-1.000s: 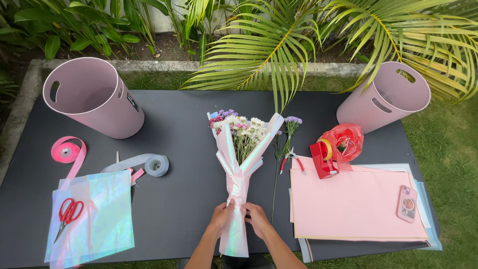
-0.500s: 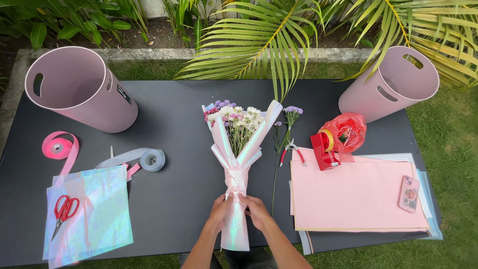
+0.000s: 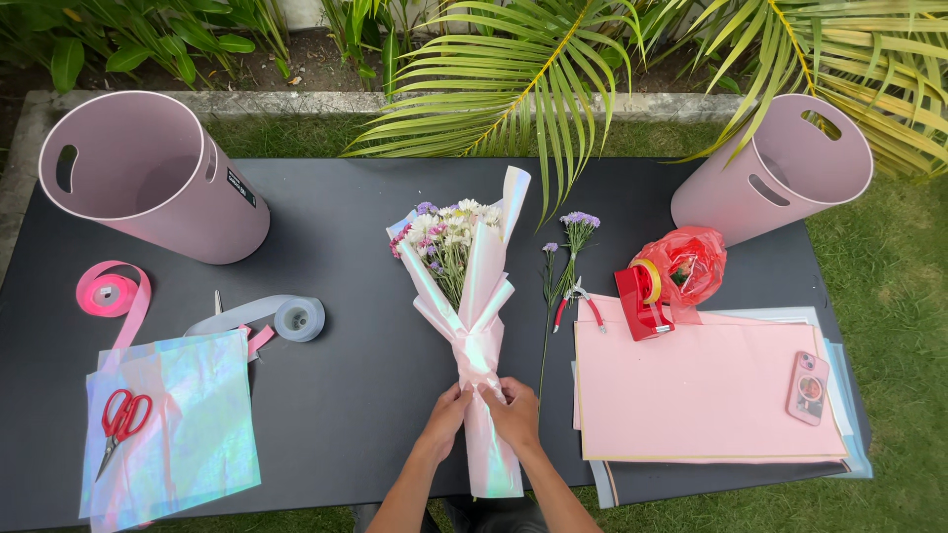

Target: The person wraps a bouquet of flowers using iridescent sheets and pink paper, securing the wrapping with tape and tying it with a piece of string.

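Across the head view, little has changed since half a second ago: the bouquet (image 3: 464,296) lies in the same spot on the dark tabletop (image 3: 346,395), and I see both hands still gathered at its narrow waist, perhaps a touch closer together. My left hand (image 3: 449,408) is curled around the left side of the pearly wrap just below the knot, fingers closed on the paper. My right hand (image 3: 513,410) pinches the wrap from the other side, thumb and fingers shut on it, touching the left hand. Flower heads point away from me toward the palm fronds.

Left of the bouquet lie a grey ribbon roll (image 3: 298,318), a pink ribbon roll (image 3: 107,294) and red scissors (image 3: 120,419) on an iridescent sheet (image 3: 188,415). Right of it sit loose purple stems (image 3: 573,247), a red tape dispenser (image 3: 642,301), pink paper sheets (image 3: 701,390) and a phone (image 3: 808,388). Two pink buckets (image 3: 148,178) lie tipped at the far corners.
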